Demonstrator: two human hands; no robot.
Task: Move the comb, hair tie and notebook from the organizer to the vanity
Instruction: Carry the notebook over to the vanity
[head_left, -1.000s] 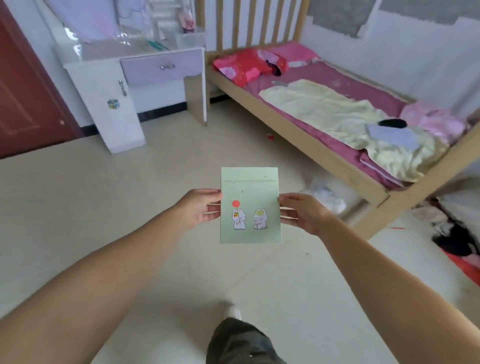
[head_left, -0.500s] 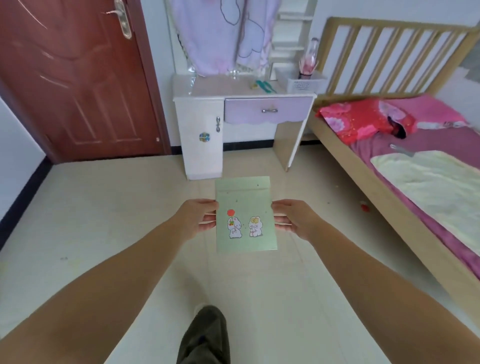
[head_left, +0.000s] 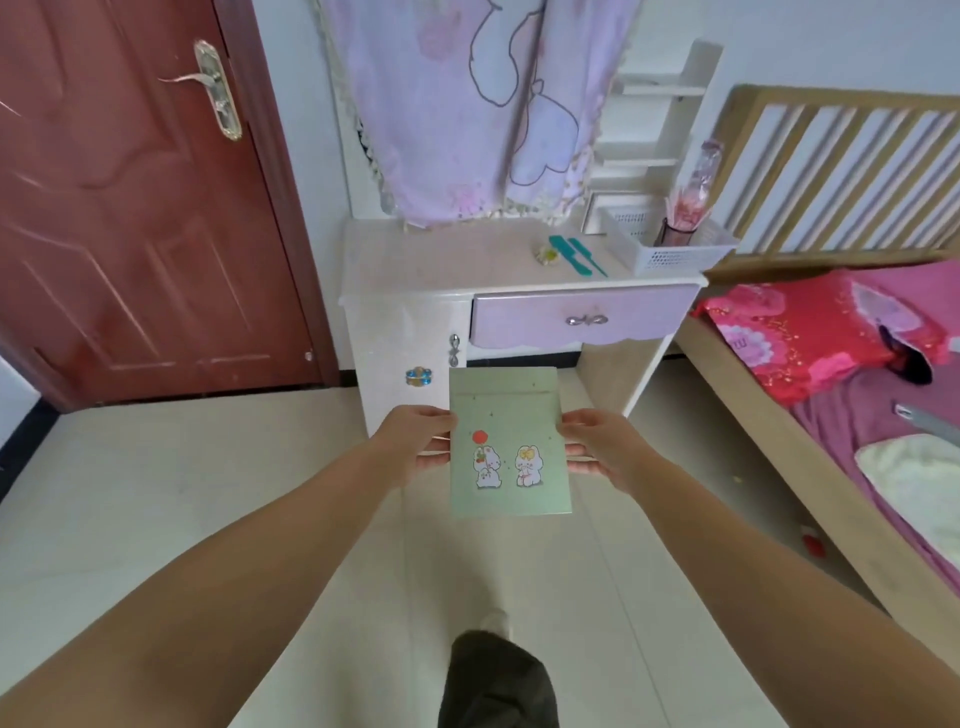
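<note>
I hold a pale green notebook (head_left: 506, 441) with two cartoon rabbits on its cover out in front of me. My left hand (head_left: 413, 441) grips its left edge and my right hand (head_left: 597, 447) grips its right edge. Beyond it stands the white vanity (head_left: 441, 265) with a lilac drawer. On the vanity top lie a teal comb (head_left: 574, 254) and, just left of it, a small pale hair tie (head_left: 546, 254). A white mesh organizer basket (head_left: 675, 247) sits at the vanity's right end with a pink bottle inside.
A red-brown door (head_left: 130, 208) is on the left wall. A wooden bed (head_left: 779, 415) with pink bedding and a red pillow (head_left: 810, 332) fills the right side. A lilac cloth (head_left: 467, 104) hangs over the vanity mirror. My foot shows on the pale tiled floor.
The view has swung left and drawn closer to the vanity, which is larger and more central. Both hands keep the notebook held the same way.
</note>
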